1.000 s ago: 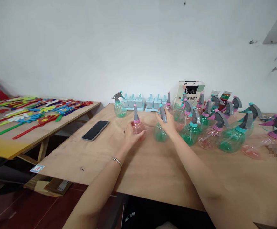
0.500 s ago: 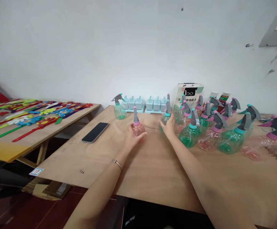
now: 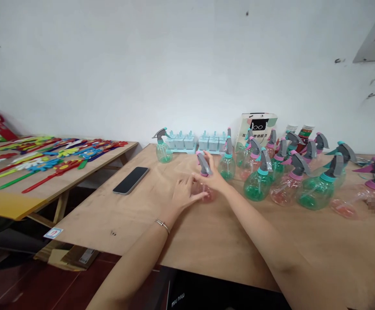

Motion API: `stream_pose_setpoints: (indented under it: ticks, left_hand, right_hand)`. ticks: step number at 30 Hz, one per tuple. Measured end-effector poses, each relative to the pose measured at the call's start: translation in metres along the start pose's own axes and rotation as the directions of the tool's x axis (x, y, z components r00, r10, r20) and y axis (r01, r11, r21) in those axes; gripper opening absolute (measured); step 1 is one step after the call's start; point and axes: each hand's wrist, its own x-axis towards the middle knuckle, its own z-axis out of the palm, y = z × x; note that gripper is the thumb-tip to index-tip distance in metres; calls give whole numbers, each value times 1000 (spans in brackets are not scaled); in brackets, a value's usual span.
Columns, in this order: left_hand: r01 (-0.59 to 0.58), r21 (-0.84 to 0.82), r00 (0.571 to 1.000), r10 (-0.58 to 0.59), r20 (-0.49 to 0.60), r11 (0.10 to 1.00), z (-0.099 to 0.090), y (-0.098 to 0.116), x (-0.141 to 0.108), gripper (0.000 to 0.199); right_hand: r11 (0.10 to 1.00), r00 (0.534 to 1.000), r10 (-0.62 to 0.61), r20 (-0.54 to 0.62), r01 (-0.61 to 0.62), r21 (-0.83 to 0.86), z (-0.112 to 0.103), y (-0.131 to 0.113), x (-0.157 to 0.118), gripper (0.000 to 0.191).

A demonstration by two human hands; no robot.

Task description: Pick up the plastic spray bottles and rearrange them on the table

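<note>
A pink spray bottle (image 3: 207, 197) with a grey trigger head and pink collar is in front of me at mid-table. My left hand (image 3: 184, 193) wraps round its clear body from the left, thumb across the front. From the right, my right hand (image 3: 215, 175) grips the sprayer head and collar, with its fingers partly behind the head. A green spray bottle (image 3: 227, 168) with a turquoise collar stands just behind my right hand. Further right are several more pink and green spray bottles (image 3: 256, 187), grouped closely together. Another green one (image 3: 164, 152) stands apart at the back left.
Light-blue ice-pop moulds (image 3: 184, 143) line the wall, beside a paper bag (image 3: 255, 129) with a glasses print. A phone (image 3: 131, 180) lies on the wooden table (image 3: 110, 224). Colourful hand-shaped clappers (image 3: 54, 168) cover another table at left.
My right hand has left the green bottle and now holds the pink bottle's sprayer head. The pink bottle has moved right and slightly nearer, its head turned, with my left hand still on it.
</note>
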Motion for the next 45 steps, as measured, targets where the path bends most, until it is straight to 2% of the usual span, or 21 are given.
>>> stream_pose_setpoints:
  ticks: [2, 4, 5, 7, 9, 10, 11, 14, 16, 19, 22, 26, 28, 30, 35, 39, 42, 45]
  left_hand:
    - [-103, -4, 995, 103, 10, 995, -8, -5, 4, 34]
    - [-112, 3, 986, 112, -123, 994, -22, -16, 20, 23]
    - [-68, 10, 967, 69, -244, 998, -30, -23, 32, 21]
    - [69, 20, 893, -53, -447, 997, -51, -40, 64, 19]
    - [227, 66, 811, -151, -566, 972, -75, -58, 98, 13]
    - [305, 86, 784, -200, -587, 948, -87, -67, 115, 14]
    - [370, 108, 775, -242, -584, 923, -98, -75, 130, 15]
    - [422, 222, 855, -305, -419, 879, -123, -95, 168, 17]
    - [430, 272, 890, -354, -286, 861, -130, -104, 185, 20]
    - [444, 324, 896, -417, -151, 836, -127, -112, 199, 23]
    - [427, 333, 904, -400, -149, 841, -115, -114, 195, 26]
    - [277, 345, 940, -178, -290, 897, -99, -102, 166, 24]
    - [172, 327, 944, -60, -324, 929, -95, -89, 146, 24]
    - [99, 275, 943, -2, -334, 956, -93, -70, 122, 28]
    - [81, 99, 945, -45, -324, 992, -88, -10, 61, 35]
    - [68, 45, 928, -47, -370, 997, -82, 27, 33, 27]
    - [79, 75, 898, -38, -439, 994, -72, 32, 28, 21]
    - [16, 88, 861, 31, -508, 996, -56, 20, 27, 18]
  right_hand:
    - [995, 995, 46, 93, -54, 89, -3, -3, -1, 69]
    - [989, 991, 55, 121, -70, 128, -8, -3, 0, 53]
    - [987, 991, 61, 123, -78, 141, -9, -3, 1, 48]
    - [978, 987, 87, 133, -110, 176, -11, -2, 4, 42]
    - [966, 981, 116, 156, -147, 212, -10, -2, 7, 37]
    - [963, 979, 125, 158, -158, 216, -9, -3, 9, 33]
    - [965, 979, 129, 154, -160, 209, -8, -4, 11, 29]
    - [976, 984, 120, 132, -141, 164, -7, -10, 14, 15]
    - [977, 984, 103, 144, -127, 172, -10, -16, 15, 9]
    - [961, 981, 97, 166, -136, 241, -16, -25, 15, 9]
    - [935, 983, 114, 142, -155, 319, -23, -34, 15, 9]
    - [855, 988, 134, 79, -156, 495, -28, -49, 16, 16]
    - [779, 982, 163, 95, -187, 599, -30, -56, 16, 19]
    - [705, 969, 209, 130, -241, 667, -34, -62, 16, 19]
    - [593, 954, 232, 189, -293, 750, -43, -72, 12, 23]
    - [577, 948, 223, 229, -317, 752, -45, -78, 7, 24]
    - [585, 941, 235, 245, -338, 738, -43, -80, 6, 25]
    - [579, 937, 249, 245, -347, 738, -41, -80, 5, 24]
